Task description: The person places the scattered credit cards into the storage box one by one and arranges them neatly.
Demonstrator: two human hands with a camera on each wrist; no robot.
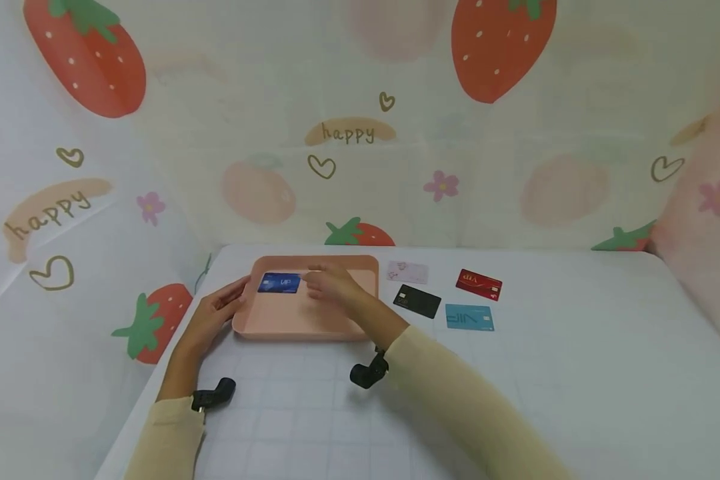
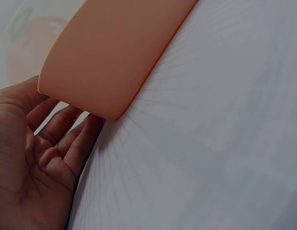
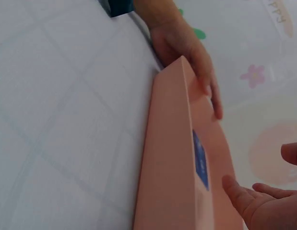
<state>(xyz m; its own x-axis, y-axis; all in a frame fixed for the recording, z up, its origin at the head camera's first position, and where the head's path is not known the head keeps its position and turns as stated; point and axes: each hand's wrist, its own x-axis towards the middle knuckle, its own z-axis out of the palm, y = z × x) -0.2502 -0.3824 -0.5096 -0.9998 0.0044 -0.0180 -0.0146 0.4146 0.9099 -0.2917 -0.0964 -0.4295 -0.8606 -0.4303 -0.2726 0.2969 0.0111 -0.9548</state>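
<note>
A pink tray lies on the table with a blue VIP card inside, at its upper left. My left hand holds the tray's left end, the thumb at the rim and the other fingers against the outer wall, as the left wrist view shows. Over the tray, just right of the blue card, hovers my right hand. In the right wrist view its thumb stands apart from the fingers, and nothing shows between them. Whether a fingertip touches the card I cannot tell.
Right of the tray lie several more cards: a pale pink one, a black one, a red one and a light blue one. A strawberry-print backdrop stands behind the white table.
</note>
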